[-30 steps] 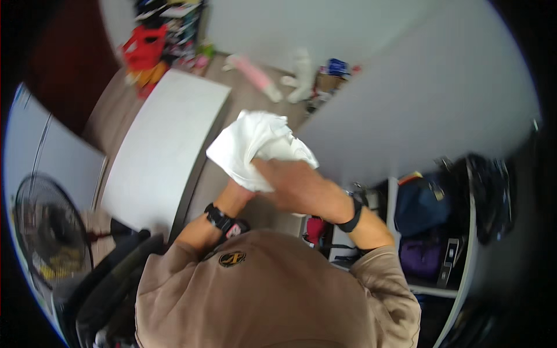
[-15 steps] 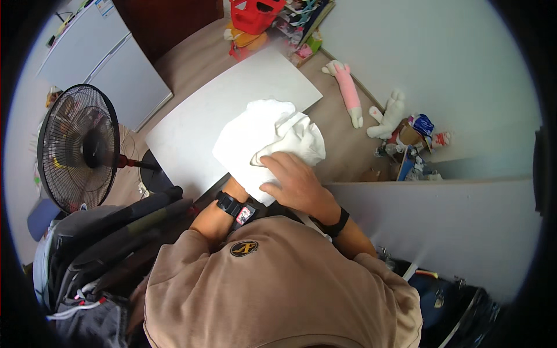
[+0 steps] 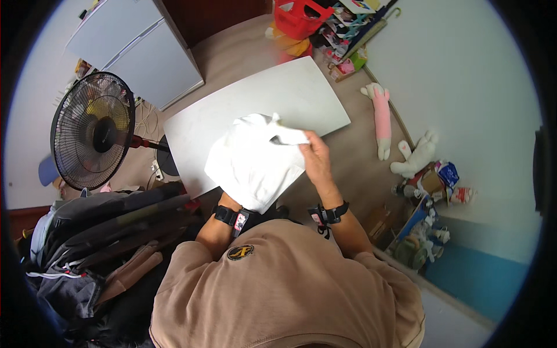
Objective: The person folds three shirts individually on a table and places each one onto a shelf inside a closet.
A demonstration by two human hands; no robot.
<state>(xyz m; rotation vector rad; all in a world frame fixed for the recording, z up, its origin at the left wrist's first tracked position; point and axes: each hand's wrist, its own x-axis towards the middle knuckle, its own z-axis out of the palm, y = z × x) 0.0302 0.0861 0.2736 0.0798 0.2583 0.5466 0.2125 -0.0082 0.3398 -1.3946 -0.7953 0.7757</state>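
A white cloth item [image 3: 252, 162], softly bunched and probably a garment, hangs before me above the near side of the white table. My right hand [image 3: 316, 153] pinches a strip of its edge at the upper right and pulls it outward, so a small dark gap shows beside the strip. Under the cloth's lower left goes my left hand [image 3: 230, 202]; only the part near the wrist shows, and its fingers are hidden by the fabric. Each wrist wears a black strap with a small device.
The white table [image 3: 313, 87] stands ahead. A black standing fan [image 3: 96, 130] and a pile of dark clothes [image 3: 116, 226] are on my left. Plush toys [image 3: 382, 119] lie along the right wall, near assorted clutter [image 3: 426, 197]. A red basket [image 3: 299, 20] sits beyond the table.
My right hand has moved from lying on the cloth to its upper right edge, pulling a strip out. The view has shifted, and the cloth's folds have changed shape.
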